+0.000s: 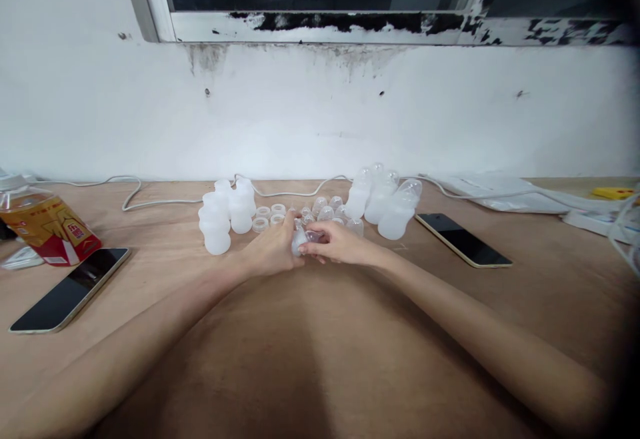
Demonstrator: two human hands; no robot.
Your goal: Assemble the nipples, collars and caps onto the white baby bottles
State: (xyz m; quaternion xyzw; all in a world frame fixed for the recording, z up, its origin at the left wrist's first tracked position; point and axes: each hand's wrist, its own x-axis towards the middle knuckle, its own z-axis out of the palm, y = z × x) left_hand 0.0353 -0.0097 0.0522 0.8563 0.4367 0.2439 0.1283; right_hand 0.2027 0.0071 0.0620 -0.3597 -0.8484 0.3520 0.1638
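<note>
My left hand (275, 246) is closed around a small translucent baby bottle (299, 240), which lies tilted between my hands with a nipple at its upper end. Pinched in the fingers of my right hand (337, 242) is a clear dome cap (314, 235), close against the bottle. My fingers cover part of both, so I cannot tell whether they touch. Just beyond my hands lie several clear dome caps (326, 213) and several collar rings (261, 224). To the left stand several open white bottles (217, 229); to the right, several capped bottles (397, 216).
One phone (70, 290) lies at left beside a drink bottle (53, 222) with a red and yellow label. Another phone (463, 239) lies at right. A white cable (155, 203) runs along the wall, near a plastic bag (487, 192) at back right.
</note>
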